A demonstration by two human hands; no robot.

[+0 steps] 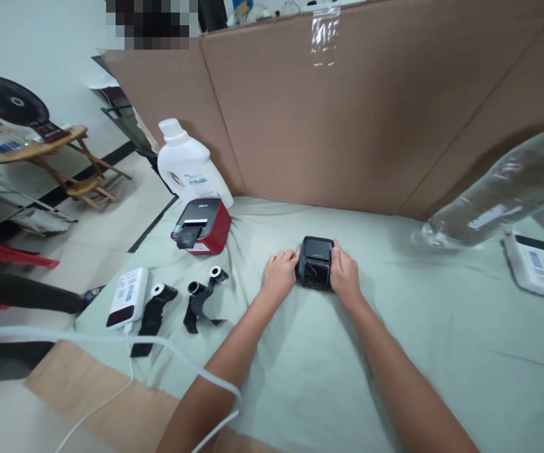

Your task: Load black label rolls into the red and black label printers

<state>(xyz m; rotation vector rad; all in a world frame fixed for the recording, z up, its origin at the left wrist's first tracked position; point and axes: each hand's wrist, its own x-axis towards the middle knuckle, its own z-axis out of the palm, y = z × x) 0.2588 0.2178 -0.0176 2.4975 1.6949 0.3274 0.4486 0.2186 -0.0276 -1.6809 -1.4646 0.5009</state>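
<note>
A small black boxy device (316, 257), shaped like a portable label printer, sits on the pale green cloth (422, 352). My left hand (280, 275) is pressed against its left side, fingers curled at the edge. On the opposite side, my right hand (346, 272) grips it with the thumb along the upper edge. The device's underside and the fingertips behind it are hidden. To the left stands a red and black label printer (209, 225) with a dark strip at its front.
Behind the printer is a white jug (190, 165). Black straps with rolls (156, 314) (200, 299) lie near a white power bank (129, 297). A white cable (177, 349) crosses the lower left. Cardboard (328, 126) walls the back; plastic wrap (498, 195) and another white box (540, 265) are right.
</note>
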